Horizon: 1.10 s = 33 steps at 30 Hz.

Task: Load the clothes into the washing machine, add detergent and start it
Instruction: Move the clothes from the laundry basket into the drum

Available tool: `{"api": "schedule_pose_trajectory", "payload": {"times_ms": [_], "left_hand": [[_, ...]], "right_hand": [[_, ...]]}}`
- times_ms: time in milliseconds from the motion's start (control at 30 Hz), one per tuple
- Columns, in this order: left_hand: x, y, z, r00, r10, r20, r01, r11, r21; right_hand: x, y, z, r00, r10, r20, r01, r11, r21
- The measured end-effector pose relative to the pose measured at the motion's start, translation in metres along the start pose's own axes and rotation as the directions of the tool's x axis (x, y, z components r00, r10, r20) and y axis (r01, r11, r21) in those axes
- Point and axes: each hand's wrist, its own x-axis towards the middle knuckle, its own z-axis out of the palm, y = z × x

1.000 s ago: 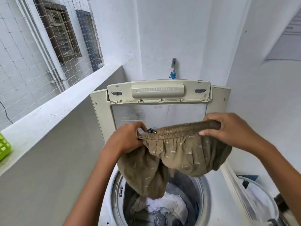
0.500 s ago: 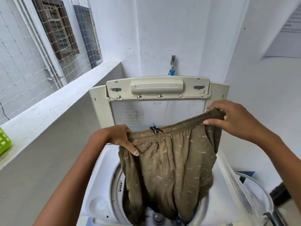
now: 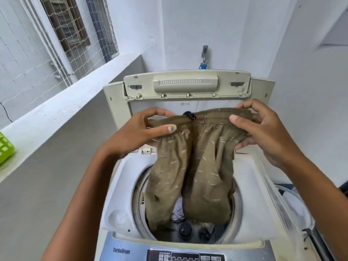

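My left hand [image 3: 139, 132] & right hand [image 3: 263, 129] each pinch the waistband of the olive trousers [image 3: 190, 166], hands apart, held over the washing machine [image 3: 120, 200] w/ lid [image 3: 186, 85] up. Legs hang down into the drum [image 3: 138, 200]; inside, white clothes [image 3: 178, 213] lie near the bottom.

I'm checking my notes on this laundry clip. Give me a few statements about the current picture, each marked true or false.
1. Both hands, left and right, hold the waistband of the brown trousers. True.
2. The washer's lid is closed. False: it stands open.
3. The trouser legs hang into the drum. True.
4. The drum holds nothing else. False: pale clothes lie at the bottom.
5. A red basket sits on the ledge. False: the basket is green.
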Motion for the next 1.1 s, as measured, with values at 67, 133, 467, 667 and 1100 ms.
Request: {"api": "schedule_pose_trajectory", "payload": {"times_ms": [67,133,467,667,1100], "left_hand": [[-0.003,0.002,0.018,0.999,0.001,0.039,0.0,1.0,-0.013],[-0.005,-0.004,0.036,0.993,-0.019,0.116,0.013,0.998,0.056],[-0.005,-0.129,0.081,0.783,-0.561,0.267,0.216,0.648,0.73],[-0.022,-0.142,0.114,0.76,-0.534,0.371,0.226,0.752,0.62],[0.021,-0.108,0.255,0.927,-0.141,0.349,0.051,0.965,0.256]], "right_hand": [[-0.007,0.003,0.014,1.0,0.007,0.01,-0.008,0.999,0.033],[-0.016,0.016,0.028,0.999,0.023,0.044,-0.022,1.0,-0.017],[-0.053,0.173,0.027,0.622,0.678,0.391,-0.009,0.506,-0.863],[-0.072,0.182,0.005,0.739,0.599,0.308,-0.185,0.62,-0.763],[-0.106,0.177,-0.086,0.95,0.312,0.016,-0.297,0.917,-0.268]]}}
